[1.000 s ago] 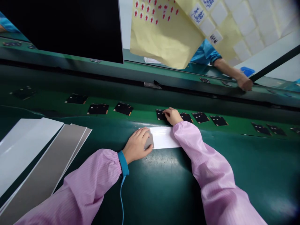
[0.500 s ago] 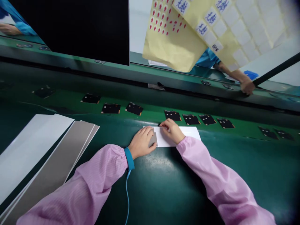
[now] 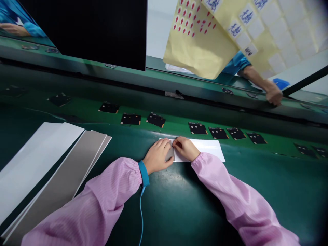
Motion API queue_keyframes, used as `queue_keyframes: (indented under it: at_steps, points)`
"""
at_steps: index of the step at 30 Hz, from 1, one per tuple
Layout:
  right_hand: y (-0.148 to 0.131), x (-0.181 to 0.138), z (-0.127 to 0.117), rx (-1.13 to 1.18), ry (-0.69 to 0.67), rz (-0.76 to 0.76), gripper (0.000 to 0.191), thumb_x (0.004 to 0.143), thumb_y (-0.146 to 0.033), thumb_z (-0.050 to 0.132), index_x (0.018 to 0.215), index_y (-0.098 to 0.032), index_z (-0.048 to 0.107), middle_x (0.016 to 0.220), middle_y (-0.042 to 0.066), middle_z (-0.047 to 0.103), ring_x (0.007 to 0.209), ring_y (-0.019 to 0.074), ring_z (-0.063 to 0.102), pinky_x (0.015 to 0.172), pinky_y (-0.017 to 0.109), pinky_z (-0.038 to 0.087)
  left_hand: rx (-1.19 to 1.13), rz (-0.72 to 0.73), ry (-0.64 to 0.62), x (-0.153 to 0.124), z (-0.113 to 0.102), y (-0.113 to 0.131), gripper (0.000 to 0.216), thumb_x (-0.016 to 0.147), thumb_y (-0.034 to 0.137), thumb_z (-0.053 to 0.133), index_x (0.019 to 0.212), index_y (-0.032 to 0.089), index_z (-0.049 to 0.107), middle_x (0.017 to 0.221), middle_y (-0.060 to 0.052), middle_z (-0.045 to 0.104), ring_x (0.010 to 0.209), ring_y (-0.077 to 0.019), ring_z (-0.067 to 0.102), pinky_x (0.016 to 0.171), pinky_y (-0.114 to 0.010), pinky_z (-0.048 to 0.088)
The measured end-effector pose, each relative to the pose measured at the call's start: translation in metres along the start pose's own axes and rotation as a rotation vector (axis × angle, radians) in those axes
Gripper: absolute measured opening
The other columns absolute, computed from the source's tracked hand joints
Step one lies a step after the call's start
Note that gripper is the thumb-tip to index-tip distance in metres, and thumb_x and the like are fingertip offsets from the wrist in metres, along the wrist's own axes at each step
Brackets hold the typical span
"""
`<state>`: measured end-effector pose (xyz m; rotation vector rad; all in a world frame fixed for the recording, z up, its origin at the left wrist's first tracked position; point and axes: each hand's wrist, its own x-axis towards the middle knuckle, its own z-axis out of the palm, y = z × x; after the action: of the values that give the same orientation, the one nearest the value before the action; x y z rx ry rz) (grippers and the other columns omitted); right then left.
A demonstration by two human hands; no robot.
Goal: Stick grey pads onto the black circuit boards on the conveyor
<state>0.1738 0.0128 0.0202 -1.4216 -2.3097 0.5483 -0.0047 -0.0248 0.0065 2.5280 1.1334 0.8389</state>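
A white strip lies on the dark green bench, with a small grey piece at its left end. My left hand rests curled over that grey piece and holds the strip's left end down. My right hand is beside it with its fingers pinched together at the strip's left end, right at the grey piece. What the pinch holds is too small to see. Just beyond the strip, small black boards lie in a row on the green belt.
Grey and white sheets are stacked at the left. A black panel stands behind the belt. Yellow label sheets hang at the upper right. Another person's hand in a blue sleeve rests on the far rail.
My right hand has drawn back from a black board on the belt to the strip's left end, next to my left hand. The boards have drifted on the belt.
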Motion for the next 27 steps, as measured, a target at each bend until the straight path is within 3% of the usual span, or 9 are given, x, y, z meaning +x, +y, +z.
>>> queue_keyframes:
  at_steps: [6,11,15,20,27]
  points:
    - [-0.004,-0.004,0.005,-0.077,0.016,-0.042,0.014,0.079,-0.007,0.045,0.071,-0.017,0.052,0.074,0.007,0.057,0.073,0.0184,0.052,0.07,0.03,0.041,0.009,0.0,0.001,0.0,0.001,-0.001,0.023,0.078,0.03,0.055,0.095,0.016,0.048,0.121,-0.013,0.05,0.121,-0.0261,0.043,0.104,-0.041,0.036]
    - [-0.003,0.006,-0.012,0.005,0.07,-0.03,0.012,0.08,-0.011,0.043,0.073,-0.018,0.051,0.075,0.006,0.057,0.072,0.0171,0.053,0.069,0.029,0.042,0.004,0.005,0.0,0.0,0.001,-0.001,0.025,0.078,0.031,0.055,0.098,0.017,0.048,0.122,-0.013,0.05,0.12,-0.0266,0.043,0.104,-0.043,0.037]
    - [0.002,0.054,-0.026,0.097,0.124,0.147,0.01,0.082,-0.019,0.047,0.076,-0.017,0.055,0.074,0.004,0.06,0.065,0.0145,0.054,0.066,0.027,0.043,0.006,0.001,0.003,0.0,0.001,-0.001,0.025,0.078,0.03,0.056,0.098,0.017,0.048,0.121,-0.012,0.051,0.12,-0.0271,0.044,0.103,-0.044,0.037]
    - [0.005,0.121,-0.013,0.01,0.119,0.353,0.009,0.08,-0.019,0.053,0.08,-0.016,0.062,0.08,0.006,0.065,0.073,0.0157,0.058,0.07,0.026,0.043,0.007,0.0,0.001,0.0,0.0,0.0,0.024,0.078,0.03,0.057,0.097,0.017,0.049,0.121,-0.013,0.051,0.12,-0.0279,0.044,0.104,-0.044,0.037]
    - [0.01,0.133,0.002,-0.061,0.02,0.511,0.013,0.081,-0.019,0.054,0.082,-0.017,0.067,0.085,0.008,0.068,0.079,0.0171,0.062,0.072,0.026,0.046,-0.004,0.0,-0.004,0.001,-0.002,0.0,0.026,0.078,0.03,0.057,0.098,0.016,0.05,0.12,-0.013,0.051,0.119,-0.0266,0.045,0.104,-0.042,0.036]
